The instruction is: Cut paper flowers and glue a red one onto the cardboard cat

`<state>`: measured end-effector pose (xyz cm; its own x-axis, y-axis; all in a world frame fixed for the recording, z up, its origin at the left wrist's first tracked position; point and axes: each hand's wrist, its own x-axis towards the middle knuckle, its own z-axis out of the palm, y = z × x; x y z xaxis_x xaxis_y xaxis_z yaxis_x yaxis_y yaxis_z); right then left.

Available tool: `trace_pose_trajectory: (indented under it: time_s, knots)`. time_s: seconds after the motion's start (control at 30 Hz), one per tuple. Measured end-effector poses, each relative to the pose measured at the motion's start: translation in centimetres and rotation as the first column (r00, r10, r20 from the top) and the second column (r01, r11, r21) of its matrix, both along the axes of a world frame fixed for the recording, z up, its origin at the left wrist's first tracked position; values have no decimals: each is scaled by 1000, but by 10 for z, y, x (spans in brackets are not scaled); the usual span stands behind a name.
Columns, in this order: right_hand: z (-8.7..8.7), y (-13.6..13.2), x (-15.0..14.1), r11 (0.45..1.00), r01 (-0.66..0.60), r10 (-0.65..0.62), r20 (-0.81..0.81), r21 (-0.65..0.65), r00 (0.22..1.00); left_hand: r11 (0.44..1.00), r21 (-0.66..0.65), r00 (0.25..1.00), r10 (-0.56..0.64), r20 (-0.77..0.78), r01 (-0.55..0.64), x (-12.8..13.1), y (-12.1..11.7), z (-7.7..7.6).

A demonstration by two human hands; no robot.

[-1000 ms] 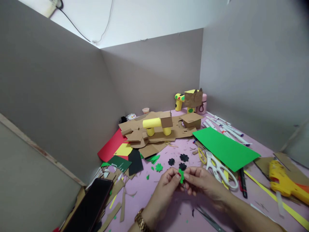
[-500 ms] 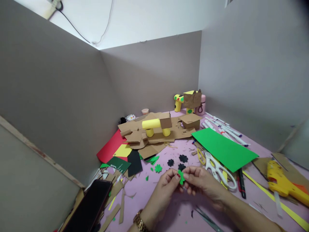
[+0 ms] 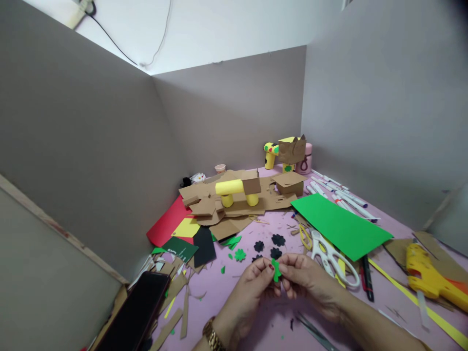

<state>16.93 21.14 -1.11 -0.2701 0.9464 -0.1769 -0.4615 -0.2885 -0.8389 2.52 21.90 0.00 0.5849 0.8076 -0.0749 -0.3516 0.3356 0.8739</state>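
Between my two hands is a small green paper flower [image 3: 276, 271], pinched from both sides by thumbs and fingertips. My left hand [image 3: 256, 280] is closed on its left edge, and my right hand [image 3: 305, 273] is closed on its right edge. Just beyond the fingers lie several black paper flowers [image 3: 278, 240], one partly hidden by my left hand. Another green flower [image 3: 240, 255] lies to their left on the pink table. Below my hands rests a pair of grey scissors [image 3: 314, 331], its handles out of view.
A yellow tube figure [image 3: 229, 187] stands on cardboard at the back. To the right are white-handled scissors [image 3: 331, 256], a green sheet [image 3: 340, 224], markers [image 3: 343, 200] and a yellow glue gun [image 3: 426, 270]. A phone [image 3: 133, 309] and cardboard scraps [image 3: 175, 292] lie at left.
The green flower has turned slightly between my fingers. Both hands have shifted very little, and more of a black flower shows beside my left hand.
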Motion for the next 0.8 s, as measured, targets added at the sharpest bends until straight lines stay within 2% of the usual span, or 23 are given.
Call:
trace_pose_trajectory:
  time_s: [0.17, 0.43, 0.8]
  knots:
    - [1, -1, -1, 1000, -11, 11, -24, 5, 1000, 999, -25, 999, -44, 17, 45, -1, 1, -3]
    - [1, -2, -1, 997, -65, 66, -57, 30, 996, 999, -25, 999, -46, 28, 46, -1, 1, -3]
    - [4, -3, -1, 997, -72, 74, -76, 30, 994, 998, -37, 999, -42, 29, 43, -1, 1, -2]
